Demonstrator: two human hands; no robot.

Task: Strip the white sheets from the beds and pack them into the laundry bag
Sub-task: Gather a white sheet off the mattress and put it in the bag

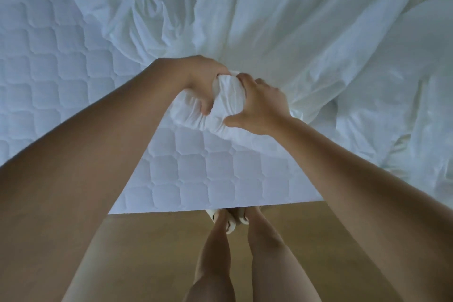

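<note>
white sheet (282, 32) bunched over the quilted mattress (49, 68); my left hand (203, 81) and right hand (262, 105) both clench its gathered wad.

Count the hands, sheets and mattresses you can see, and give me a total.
Hands: 2, the left hand and the right hand, both gripping the bunched cloth
Sheets: 1, the white sheet, rumpled
Mattresses: 1, the quilted mattress, partly bared
Total: 4
</note>
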